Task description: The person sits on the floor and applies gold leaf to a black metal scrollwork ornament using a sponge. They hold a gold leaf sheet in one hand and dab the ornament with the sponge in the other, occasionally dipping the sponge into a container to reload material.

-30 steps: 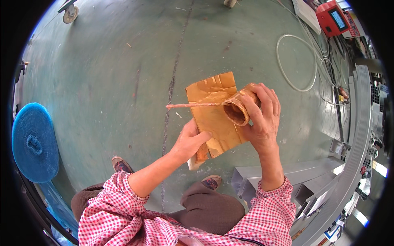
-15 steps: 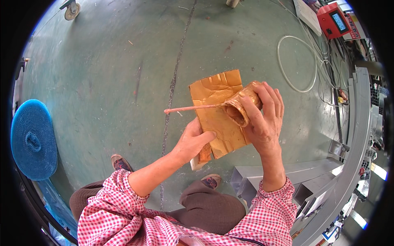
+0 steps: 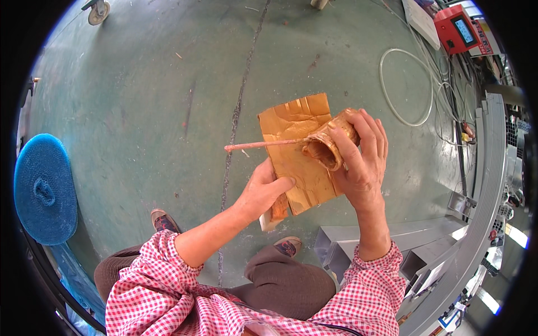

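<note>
My left hand point(image 3: 264, 191) is closed on the near left edge of a gold-stained piece of cardboard point(image 3: 307, 187), thumb on top. A short block-like thing point(image 3: 274, 217), orange-stained with a white end, sticks out below that hand; its kind is unclear. Over the cardboard, my right hand point(image 3: 363, 159) wraps round a small cup point(image 3: 326, 148) coated in gold paint. The cup lies tilted, its mouth facing left and toward me. A thin pinkish stick point(image 3: 252, 146) juts leftward from the cup's rim, past the cardboard's edge.
Grey metal profiles point(image 3: 386, 235) lie at the right, beside a long rail point(image 3: 486, 185). A clear hose point(image 3: 384, 84) loops on the green floor point(image 3: 151, 106). A red box with a screen point(image 3: 457, 29) stands far right. A blue mesh roll point(image 3: 46, 190) is at the left.
My right hand has turned the cup slightly, so more of its inside shows. The stick's free end has risen a little. My left hand and the cardboard have hardly moved.
</note>
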The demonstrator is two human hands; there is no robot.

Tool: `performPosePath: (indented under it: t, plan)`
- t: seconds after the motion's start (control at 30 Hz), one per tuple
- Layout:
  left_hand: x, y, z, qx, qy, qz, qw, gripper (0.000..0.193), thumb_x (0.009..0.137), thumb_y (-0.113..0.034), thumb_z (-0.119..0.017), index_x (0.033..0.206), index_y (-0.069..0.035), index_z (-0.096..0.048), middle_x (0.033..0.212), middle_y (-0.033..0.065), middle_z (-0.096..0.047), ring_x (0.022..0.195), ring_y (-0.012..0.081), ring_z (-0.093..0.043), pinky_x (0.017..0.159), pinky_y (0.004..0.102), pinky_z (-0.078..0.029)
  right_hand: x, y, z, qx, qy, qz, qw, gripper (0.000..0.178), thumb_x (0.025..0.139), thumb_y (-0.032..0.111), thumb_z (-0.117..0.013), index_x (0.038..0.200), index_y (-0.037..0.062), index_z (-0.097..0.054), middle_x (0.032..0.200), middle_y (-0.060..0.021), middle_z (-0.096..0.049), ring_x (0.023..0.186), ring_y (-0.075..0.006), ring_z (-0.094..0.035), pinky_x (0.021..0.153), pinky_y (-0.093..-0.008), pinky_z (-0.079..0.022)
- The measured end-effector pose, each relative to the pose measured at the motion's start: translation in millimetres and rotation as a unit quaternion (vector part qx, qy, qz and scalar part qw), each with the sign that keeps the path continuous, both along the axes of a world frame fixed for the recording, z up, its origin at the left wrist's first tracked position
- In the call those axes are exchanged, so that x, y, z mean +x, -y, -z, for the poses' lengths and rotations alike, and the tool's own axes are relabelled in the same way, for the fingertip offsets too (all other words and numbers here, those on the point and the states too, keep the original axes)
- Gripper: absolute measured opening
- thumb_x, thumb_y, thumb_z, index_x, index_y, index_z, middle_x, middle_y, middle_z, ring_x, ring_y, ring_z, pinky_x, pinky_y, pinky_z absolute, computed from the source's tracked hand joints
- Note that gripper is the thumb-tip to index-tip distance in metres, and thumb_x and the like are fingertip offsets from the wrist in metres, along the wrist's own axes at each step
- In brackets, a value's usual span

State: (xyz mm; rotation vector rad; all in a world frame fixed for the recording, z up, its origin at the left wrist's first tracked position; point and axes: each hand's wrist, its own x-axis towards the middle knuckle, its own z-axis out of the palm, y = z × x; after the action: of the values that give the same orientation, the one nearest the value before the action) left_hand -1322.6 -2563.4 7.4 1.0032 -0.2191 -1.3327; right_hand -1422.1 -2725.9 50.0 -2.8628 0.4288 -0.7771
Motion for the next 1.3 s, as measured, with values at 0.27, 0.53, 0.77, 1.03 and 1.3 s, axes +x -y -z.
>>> performPosePath:
  t: [0.27,0.53,0.77,1.03,1.3]
  plan:
    - [1.3,-0.1,0.8,0.005,0.0,0.003,1.0,0.044,0.081,-0.001,-0.048,0.124,0.003,-0.038,0.118,0.0081,-0.051,0.107,0.015,-0.049,0.093,0.031,-0.04,-0.2,0.8,0.6,0.059,0.02,0.012,0.998,0.052,0.061,0.006,-0.072,0.109,0.0197,-0.058,0.119,-0.0059,-0.05,0.113,-0.0292,-0.048,0.097,-0.0477,-0.035]
    - [0.6,-0.6,3.5,-0.005,-0.014,0.007,1.0,0.048,0.08,0.002,-0.044,0.127,0.002,-0.036,0.119,0.0056,-0.05,0.111,0.0134,-0.047,0.096,0.0314,-0.038,-1.4,0.1,-3.8,0.021,-0.021,0.009,1.0,0.054,0.06,0.008,-0.073,0.11,0.022,-0.058,0.12,-0.0063,-0.05,0.114,-0.0287,-0.047,0.098,-0.0476,-0.033]
    - [0.5,-0.1,2.1,-0.007,-0.02,0.01,1.0,0.046,0.081,0.002,-0.044,0.127,0.002,-0.036,0.119,0.0063,-0.05,0.11,0.0135,-0.047,0.095,0.0318,-0.039,-3.1,0.1,-2.8,0.003,-0.03,0.007,1.0,0.055,0.059,0.008,-0.073,0.11,0.0228,-0.058,0.12,-0.0065,-0.05,0.114,-0.0284,-0.047,0.099,-0.0473,-0.033]
    - [1.6,-1.5,2.2,-0.003,-0.008,0.01,1.0,0.046,0.081,0.002,-0.044,0.127,0.002,-0.036,0.119,0.0062,-0.05,0.11,0.0131,-0.047,0.095,0.0315,-0.039,-2.4,-1.3,-5.4,0.008,-0.029,0.016,0.999,0.054,0.061,0.007,-0.072,0.11,0.0229,-0.058,0.12,-0.0064,-0.05,0.114,-0.0284,-0.047,0.098,-0.0474,-0.034]
    - [0.3,-1.3,1.6,-0.008,-0.017,0.006,1.0,0.047,0.081,0.003,-0.043,0.127,0.002,-0.035,0.119,0.0058,-0.05,0.11,0.0127,-0.047,0.096,0.0312,-0.038,-3.2,-1.2,-6.1,-0.003,-0.029,0.011,1.0,0.054,0.061,0.007,-0.073,0.111,0.0232,-0.058,0.12,-0.0061,-0.05,0.114,-0.0286,-0.047,0.098,-0.0481,-0.034]
